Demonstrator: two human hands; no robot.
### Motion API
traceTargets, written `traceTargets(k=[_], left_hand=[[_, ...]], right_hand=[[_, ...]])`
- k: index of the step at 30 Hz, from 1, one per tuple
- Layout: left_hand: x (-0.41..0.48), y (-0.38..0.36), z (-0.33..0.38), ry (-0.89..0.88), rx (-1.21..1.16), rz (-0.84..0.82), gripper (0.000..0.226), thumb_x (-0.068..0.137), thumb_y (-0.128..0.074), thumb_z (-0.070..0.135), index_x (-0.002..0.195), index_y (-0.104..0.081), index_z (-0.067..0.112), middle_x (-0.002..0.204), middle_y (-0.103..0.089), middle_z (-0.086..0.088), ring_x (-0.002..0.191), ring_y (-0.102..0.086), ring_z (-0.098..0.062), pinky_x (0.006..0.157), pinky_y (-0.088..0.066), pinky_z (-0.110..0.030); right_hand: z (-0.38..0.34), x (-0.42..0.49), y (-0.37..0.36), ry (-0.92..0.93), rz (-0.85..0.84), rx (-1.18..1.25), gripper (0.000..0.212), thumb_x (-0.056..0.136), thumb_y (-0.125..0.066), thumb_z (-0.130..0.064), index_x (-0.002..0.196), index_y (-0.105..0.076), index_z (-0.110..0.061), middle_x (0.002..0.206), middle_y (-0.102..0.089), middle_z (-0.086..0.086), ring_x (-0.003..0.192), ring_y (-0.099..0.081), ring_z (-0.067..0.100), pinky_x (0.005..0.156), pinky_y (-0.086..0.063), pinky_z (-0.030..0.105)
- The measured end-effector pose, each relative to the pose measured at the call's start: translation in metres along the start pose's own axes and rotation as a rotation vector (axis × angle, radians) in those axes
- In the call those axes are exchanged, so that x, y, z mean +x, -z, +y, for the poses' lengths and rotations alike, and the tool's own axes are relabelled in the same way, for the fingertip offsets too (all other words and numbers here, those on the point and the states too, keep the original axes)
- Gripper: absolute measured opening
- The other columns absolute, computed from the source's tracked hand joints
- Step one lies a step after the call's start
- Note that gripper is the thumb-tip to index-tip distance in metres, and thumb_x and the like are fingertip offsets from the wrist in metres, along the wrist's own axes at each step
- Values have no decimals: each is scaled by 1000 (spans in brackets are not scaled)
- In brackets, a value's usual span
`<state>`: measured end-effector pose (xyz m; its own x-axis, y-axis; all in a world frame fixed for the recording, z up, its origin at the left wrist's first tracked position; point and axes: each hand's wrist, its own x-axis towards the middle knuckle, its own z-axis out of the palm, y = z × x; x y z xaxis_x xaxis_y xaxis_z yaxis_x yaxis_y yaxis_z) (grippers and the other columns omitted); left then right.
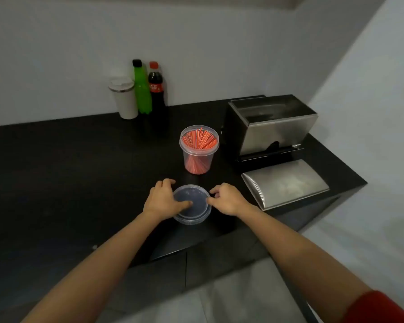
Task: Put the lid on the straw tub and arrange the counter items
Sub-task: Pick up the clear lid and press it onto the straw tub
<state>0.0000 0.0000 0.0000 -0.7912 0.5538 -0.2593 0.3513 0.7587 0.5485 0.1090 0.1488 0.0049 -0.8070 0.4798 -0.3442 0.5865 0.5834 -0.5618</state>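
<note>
A clear plastic tub (198,149) full of red straws stands open on the black counter (68,164). In front of it, near the counter's front edge, lies the round clear lid (195,212). My left hand (163,199) grips the lid's left rim, thumb resting on its top. My right hand (228,199) pinches the lid's right rim with its fingertips. The lid still touches the counter.
A steel napkin dispenser (271,127) stands right of the tub, with its curved steel cover (287,183) lying in front of it. At the back wall stand a white tumbler (125,99), a green bottle (141,89) and a cola bottle (156,89).
</note>
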Motion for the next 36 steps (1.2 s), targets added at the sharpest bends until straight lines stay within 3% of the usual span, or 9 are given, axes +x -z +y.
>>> traceTargets(k=[4,6,10,14,19,24,29,32,36], left_hand=[[-3,-2,5,27,25,-61,86,68,-78,43,137,-39,12,136,-39,-9,118,-50,-23,91,-47,-34],[-4,-5,8,40,13,-78,79,71,-76,40,135,-42,12,134,-40,-9,115,-51,-21,87,-45,-31],[-5,-2,14,130,-131,-86,67,77,-72,35,133,-45,11,129,-47,-10,107,-56,-20,87,-50,-32],[-6,1,20,245,-378,-64,53,82,-68,26,129,-49,12,104,-58,-4,83,-58,-12,67,-49,-26],[-9,5,33,350,-659,-89,34,88,-60,13,122,-58,12,105,-62,-5,87,-60,-14,71,-49,-28],[-16,6,43,264,-766,-106,40,87,-59,4,125,-56,16,116,-62,-9,95,-64,-19,79,-54,-32],[-22,5,57,129,-769,-54,37,86,-61,7,121,-58,19,105,-67,-8,91,-68,-19,84,-56,-37],[-24,13,68,54,-792,-63,26,86,-63,9,106,-61,25,97,-70,-8,83,-71,-17,72,-58,-30],[-22,28,82,-29,-725,29,31,84,-66,13,112,-61,23,95,-70,-5,80,-71,-15,69,-58,-28]], right_hand=[[-2,-1,-6,-45,-3,209,38,85,-62,-24,120,-58,-11,87,-62,-2,78,-62,12,77,-54,30],[-2,-1,-11,-51,16,270,33,85,-63,-19,117,-59,-11,80,-60,-3,75,-62,10,76,-55,30],[4,-2,-13,-70,47,369,30,84,-63,-14,114,-59,-9,83,-63,0,80,-64,14,81,-55,33],[6,-2,-8,-156,-15,588,35,83,-65,-13,117,-59,-7,107,-66,10,96,-64,18,81,-54,30],[12,-7,-1,-182,-19,701,31,81,-67,-12,112,-62,-12,102,-67,5,87,-62,12,63,-47,20],[20,-11,25,-241,-21,958,22,80,-67,-7,98,-65,-20,83,-65,0,73,-58,11,61,-45,22],[23,-13,51,-151,38,951,17,78,-70,-13,90,-66,-24,79,-67,-1,65,-56,9,49,-42,18],[20,-13,64,-77,134,889,13,80,-68,-21,92,-66,-26,72,-67,-3,59,-54,9,47,-40,19],[11,-10,81,23,188,841,17,84,-64,-22,101,-64,-21,74,-66,0,51,-52,7,40,-37,17]])
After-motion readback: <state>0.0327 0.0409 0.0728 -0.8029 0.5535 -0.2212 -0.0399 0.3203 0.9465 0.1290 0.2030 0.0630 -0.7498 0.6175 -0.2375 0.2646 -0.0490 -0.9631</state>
